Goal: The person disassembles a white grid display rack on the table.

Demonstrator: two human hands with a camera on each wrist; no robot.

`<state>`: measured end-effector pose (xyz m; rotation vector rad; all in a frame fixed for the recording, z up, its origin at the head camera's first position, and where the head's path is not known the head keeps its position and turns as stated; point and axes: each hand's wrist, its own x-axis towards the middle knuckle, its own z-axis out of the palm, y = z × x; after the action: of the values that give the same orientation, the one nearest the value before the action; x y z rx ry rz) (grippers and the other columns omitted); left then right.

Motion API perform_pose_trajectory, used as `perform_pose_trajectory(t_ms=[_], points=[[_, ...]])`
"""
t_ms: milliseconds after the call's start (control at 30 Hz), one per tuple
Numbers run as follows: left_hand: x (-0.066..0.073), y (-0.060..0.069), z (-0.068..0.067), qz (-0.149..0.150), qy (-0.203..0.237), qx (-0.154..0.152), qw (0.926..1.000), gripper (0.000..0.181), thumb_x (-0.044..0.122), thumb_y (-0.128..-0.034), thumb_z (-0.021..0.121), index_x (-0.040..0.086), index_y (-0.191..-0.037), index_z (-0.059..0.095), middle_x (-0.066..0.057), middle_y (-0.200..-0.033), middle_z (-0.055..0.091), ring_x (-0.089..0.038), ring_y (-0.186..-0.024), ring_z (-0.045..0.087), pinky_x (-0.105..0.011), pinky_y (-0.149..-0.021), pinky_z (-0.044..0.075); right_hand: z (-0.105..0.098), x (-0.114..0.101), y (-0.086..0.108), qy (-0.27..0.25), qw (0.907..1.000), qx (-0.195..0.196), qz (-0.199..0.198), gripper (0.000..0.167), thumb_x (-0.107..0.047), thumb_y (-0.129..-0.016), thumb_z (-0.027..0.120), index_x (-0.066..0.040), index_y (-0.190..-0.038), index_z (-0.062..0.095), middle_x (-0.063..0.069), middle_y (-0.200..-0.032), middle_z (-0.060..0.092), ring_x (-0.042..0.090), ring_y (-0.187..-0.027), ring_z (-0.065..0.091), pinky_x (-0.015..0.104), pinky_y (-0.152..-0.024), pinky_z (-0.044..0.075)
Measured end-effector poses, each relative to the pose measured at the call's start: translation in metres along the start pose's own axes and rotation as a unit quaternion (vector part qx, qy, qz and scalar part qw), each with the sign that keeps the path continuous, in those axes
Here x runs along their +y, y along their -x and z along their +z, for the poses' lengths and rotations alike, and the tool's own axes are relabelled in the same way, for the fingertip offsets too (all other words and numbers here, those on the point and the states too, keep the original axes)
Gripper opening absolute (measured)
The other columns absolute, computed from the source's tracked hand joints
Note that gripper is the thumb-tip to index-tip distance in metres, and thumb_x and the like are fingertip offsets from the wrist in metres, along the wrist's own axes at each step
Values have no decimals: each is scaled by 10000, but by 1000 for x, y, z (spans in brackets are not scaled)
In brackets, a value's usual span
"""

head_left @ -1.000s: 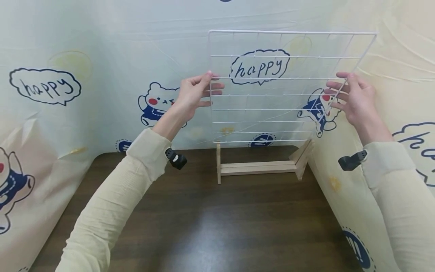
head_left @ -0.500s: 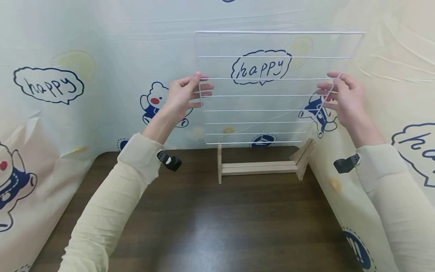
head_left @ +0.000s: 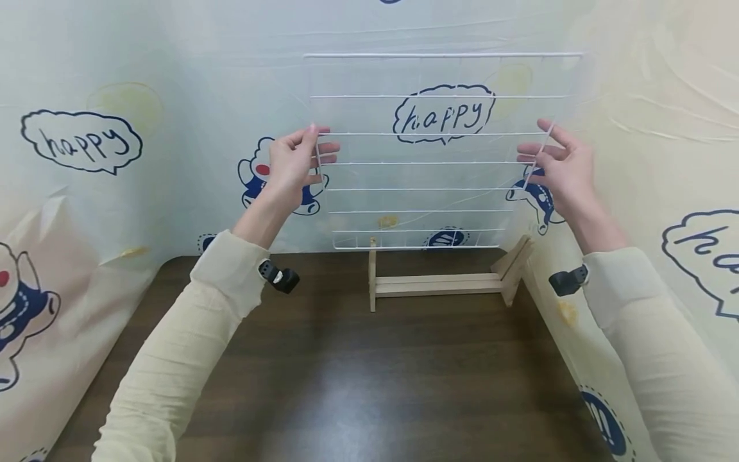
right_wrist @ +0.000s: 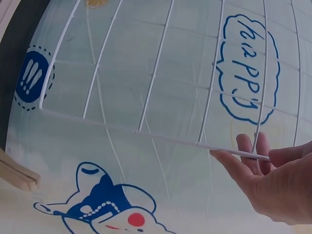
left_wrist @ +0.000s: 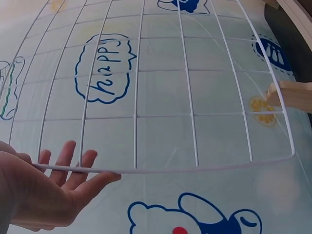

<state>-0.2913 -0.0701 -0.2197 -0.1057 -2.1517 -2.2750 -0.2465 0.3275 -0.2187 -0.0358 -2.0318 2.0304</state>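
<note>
White wire forms one rack (head_left: 427, 163) held up between two hands, the left hand (head_left: 291, 157) pinching its left edge between thumb and fingers, the right hand (head_left: 562, 163) pinching the right edge likewise. Thin and rectangular, the grid shows eight crosswise wires, its bottom one by the top of one pale wooden stand (head_left: 439, 285), contact unclear. Dark brown bench (head_left: 346, 372) lies below, with pale sheeting (head_left: 190, 128), bear-printed, along left, back and right.

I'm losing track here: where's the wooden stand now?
In the head view, the wooden stand is right of centre, toward the back of the table, just below the white wire rack.
</note>
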Motion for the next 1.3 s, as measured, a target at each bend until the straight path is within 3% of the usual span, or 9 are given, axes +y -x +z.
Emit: perform_pose_trajectory(t_ms=[200,267,400,500,633,833,1067,1167,1300], points=[[3,3,-6,224,-330,162,9991,331,104,-999,527,195,-1306,614,-112,-1189,669,-232,-1095,635,-524,-1014,391,7,5,1,122,9998,-52,-146,568,87,-955,443,-179,-1457,443,23,-948,726,110,-866,686,206,-660,550],[3,4,-9,343,-486,146,9981,383,60,-998,505,210,-1340,587,-117,-1196,665,-233,-1094,637,-423,-977,460,8,7,1,194,9996,-102,-165,601,105,-947,438,-187,-1473,419,19,-949,726,109,-866,690,202,-665,547],[-2,6,-12,684,-763,120,9947,466,24,-1003,465,234,-1416,509,-120,-1185,669,-239,-1079,646,-145,-575,451,9,12,3,373,9989,-236,-127,681,141,-933,441,-224,-1502,358,37,-962,726,123,-866,702,219,-708,546],[-9,6,-15,1065,-1286,191,9858,501,33,-1007,458,256,-1456,448,-115,-1157,682,-224,-1039,664,-163,-451,344,9,15,5,619,9974,-347,-98,713,140,-936,458,-247,-1517,313,47,-961,725,119,-859,704,229,-759,532],[-21,8,-20,1488,-2092,361,9658,516,70,-1014,468,281,-1479,391,-109,-1102,703,-188,-955,692,-139,-564,461,10,19,6,1049,9935,-423,-90,717,126,-943,468,-243,-1528,279,28,-929,731,96,-838,705,220,-768,526],[-35,9,-28,1745,-2420,336,9539,534,93,-1021,467,295,-1498,336,-93,-1077,713,-189,-866,713,-169,-509,454,14,29,7,1610,9862,-380,-111,696,108,-944,497,-201,-1529,281,90,-1013,727,108,-845,709,232,-759,533],[-45,12,-43,1456,-2271,-217,9627,579,88,-1034,428,312,-1528,227,-92,-1240,646,-237,-944,694,-195,-447,393,20,44,11,1604,9865,-297,-155,580,71,-948,529,-138,-1474,401,208,-1158,654,163,-871,712,295,-779,529],[-51,12,-50,1311,-2156,-636,9656,631,58,-1028,421,318,-1542,164,-90,-1289,616,-241,-969,687,-187,-559,495,20,50,12,1238,9914,-391,-142,483,71,-949,526,-66,-1408,458,185,-1113,683,179,-871,713,312,-774,533],[-61,9,-59,1264,-1724,-1061,9711,674,10,-1015,428,355,-1537,175,-123,-1304,600,-283,-979,682,-380,-790,555,16,57,15,613,9961,-623,-101,389,72,-944,536,-2,-1324,503,151,-1056,709,197,-872,714,322,-765,535]])
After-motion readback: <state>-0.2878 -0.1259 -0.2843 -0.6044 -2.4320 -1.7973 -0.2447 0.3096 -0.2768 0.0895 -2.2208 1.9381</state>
